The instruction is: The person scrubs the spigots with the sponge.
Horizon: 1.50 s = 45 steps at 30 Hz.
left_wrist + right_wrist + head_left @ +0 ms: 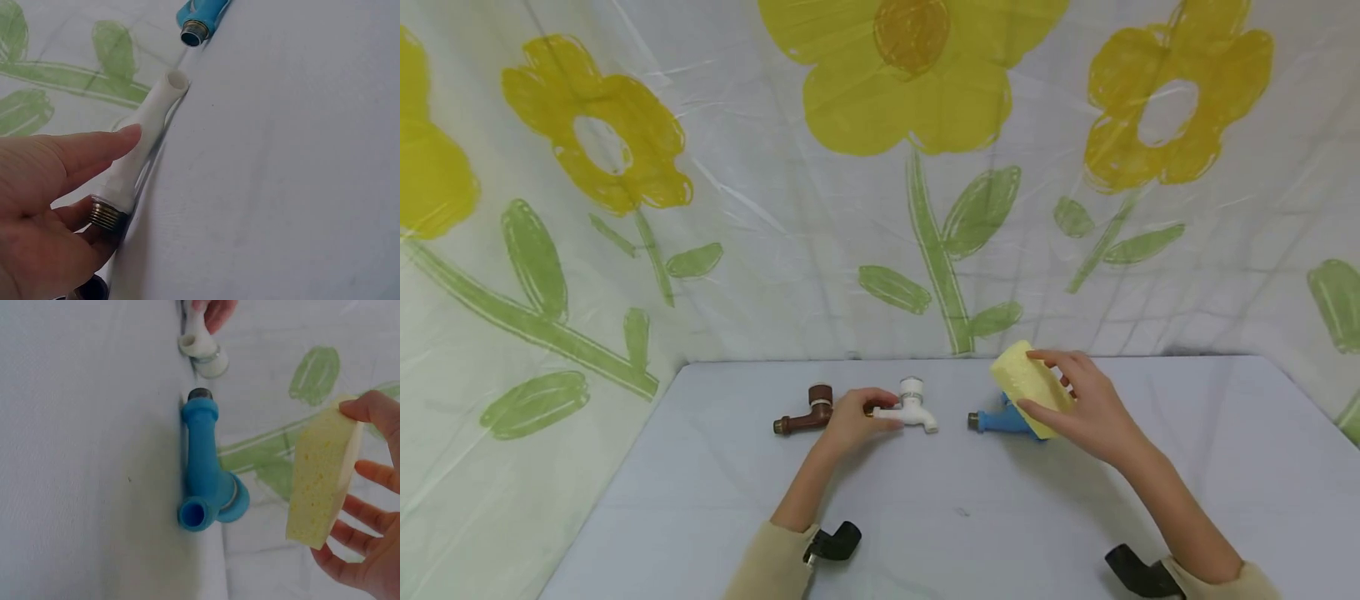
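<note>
A white faucet (912,410) stands mid-table, its brass threaded end to the left. My left hand (850,422) grips it near that end; in the left wrist view the thumb lies along the white body (139,153) and fingers reach behind the threads (106,214). Over on the right, my right hand (1093,410) holds a pale yellow sponge (1028,379) between thumb and fingertips. The sponge (319,478) is tilted and partly covers a blue faucet (1000,422) in the head view. Seen from the right wrist, sponge and blue faucet (205,447) are apart.
Left of the left hand lies a brown faucet (808,417), partly behind that hand. All the faucets are in a row on a pale table (925,533). Behind it hangs a white sheet (760,275) with painted yellow flowers. Black devices (838,542) are strapped at both wrists.
</note>
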Each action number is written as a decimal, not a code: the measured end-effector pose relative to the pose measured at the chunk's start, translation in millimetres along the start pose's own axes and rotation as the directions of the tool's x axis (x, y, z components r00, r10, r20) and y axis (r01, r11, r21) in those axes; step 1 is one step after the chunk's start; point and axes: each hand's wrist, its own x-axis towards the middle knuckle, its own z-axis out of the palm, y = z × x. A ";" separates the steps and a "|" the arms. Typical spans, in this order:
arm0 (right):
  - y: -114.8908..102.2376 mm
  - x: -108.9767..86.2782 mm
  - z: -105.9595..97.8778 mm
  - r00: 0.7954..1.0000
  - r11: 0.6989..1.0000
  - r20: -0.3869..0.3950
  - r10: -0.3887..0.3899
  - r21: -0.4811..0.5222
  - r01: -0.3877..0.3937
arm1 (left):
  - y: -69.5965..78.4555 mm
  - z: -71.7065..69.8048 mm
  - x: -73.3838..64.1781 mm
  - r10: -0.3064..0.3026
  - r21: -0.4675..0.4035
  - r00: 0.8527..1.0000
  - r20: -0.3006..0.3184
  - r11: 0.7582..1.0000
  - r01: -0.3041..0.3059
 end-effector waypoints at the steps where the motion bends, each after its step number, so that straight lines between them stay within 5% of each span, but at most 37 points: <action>1: -0.8 0.9 1.3 1.000 1.000 0.003 0.002 0.003 -0.002 | 0.1 0.7 0.0 -0.003 0.005 1.000 0.005 1.000 0.003; 18: -13.2 15.2 17.7 0.999 0.998 0.048 0.023 0.064 -0.026 | 2.1 7.5 0.5 -0.007 0.026 1.000 -0.009 1.000 0.008; 27: -19.9 14.2 23.5 0.998 0.999 0.063 -0.001 0.046 -0.002 | 13.6 9.2 -1.2 -0.014 -0.114 0.997 -0.069 0.993 0.006; 39: -32.5 6.8 33.8 0.996 0.998 0.065 -0.060 0.000 0.060 | 43.5 13.0 -10.0 -0.069 -0.386 0.992 -0.108 0.922 0.022; 45: -38.6 2.3 36.0 0.996 0.998 0.076 -0.047 -0.042 0.050 | 54.4 16.2 -13.2 -0.005 -0.408 0.988 -0.154 0.911 -0.059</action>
